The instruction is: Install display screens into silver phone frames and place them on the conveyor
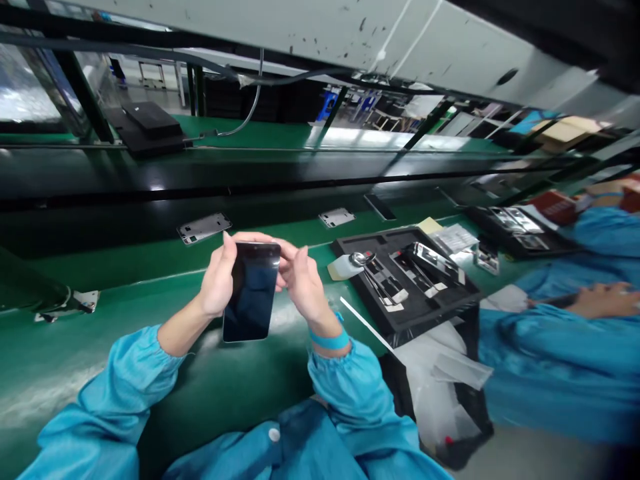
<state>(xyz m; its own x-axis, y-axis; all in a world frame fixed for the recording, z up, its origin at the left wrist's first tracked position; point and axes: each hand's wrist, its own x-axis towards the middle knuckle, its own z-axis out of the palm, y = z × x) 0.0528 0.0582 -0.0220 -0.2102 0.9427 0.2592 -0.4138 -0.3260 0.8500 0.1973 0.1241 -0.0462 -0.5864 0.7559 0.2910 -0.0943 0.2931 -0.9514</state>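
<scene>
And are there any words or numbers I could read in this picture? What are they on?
No word, number, brand or sign can be read here.
Phone in the hands: its dark screen shows no readable text.
Pale tabs in the black tray: any print is too small to read.
Metal plates on the bench: any marks are too small to read.
Small white bottle: no readable label.
</scene>
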